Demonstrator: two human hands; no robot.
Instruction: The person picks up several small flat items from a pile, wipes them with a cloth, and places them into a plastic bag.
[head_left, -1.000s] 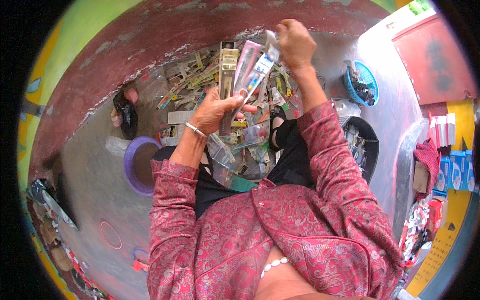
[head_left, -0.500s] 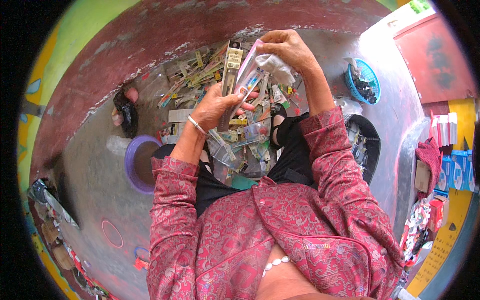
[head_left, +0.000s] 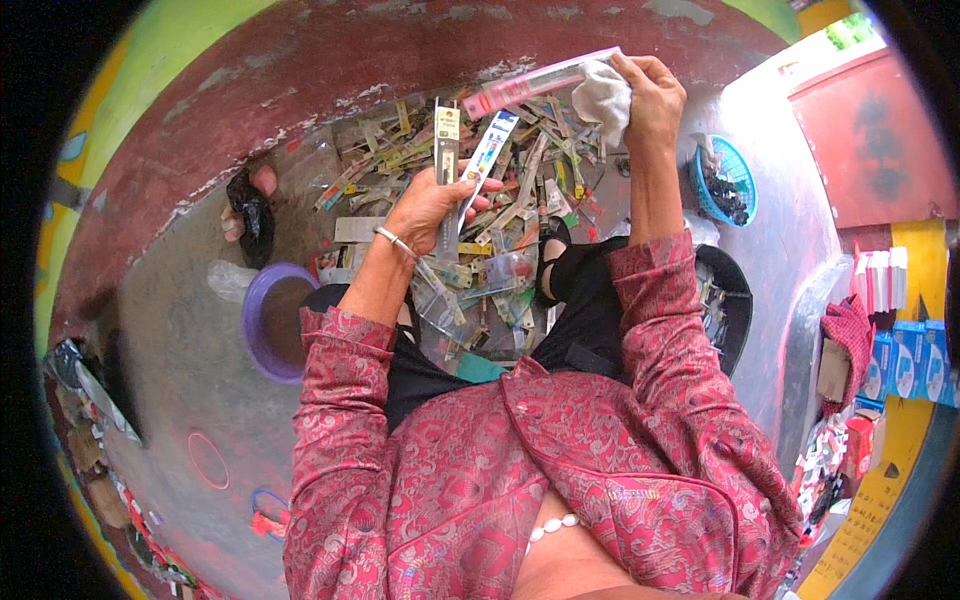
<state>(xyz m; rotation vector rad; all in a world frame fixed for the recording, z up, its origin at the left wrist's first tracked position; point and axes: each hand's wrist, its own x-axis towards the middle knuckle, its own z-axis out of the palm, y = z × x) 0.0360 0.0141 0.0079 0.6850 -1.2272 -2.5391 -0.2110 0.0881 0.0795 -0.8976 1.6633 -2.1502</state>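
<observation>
Our long, flat, pink plastic packet (head_left: 535,82) runs from eight o'clock up to two. Our right hand (head_left: 653,98) is nearer, holding its two o'clock end and a crumpled white cloth (head_left: 603,104). Our left hand (head_left: 428,208), at seven o'clock, holds a slim grey-and-cream packet (head_left: 447,130) and a slim blue-and-white packet (head_left: 491,146). More packets (head_left: 517,266) lie at six o'clock on the grey floor (head_left: 180,375).

Shop or home workroom, I can't tell from here: packets (head_left: 385,160) heaped on the floor (head_left: 180,390) near its far edge, blue boxes (head_left: 908,360) by its right.
</observation>
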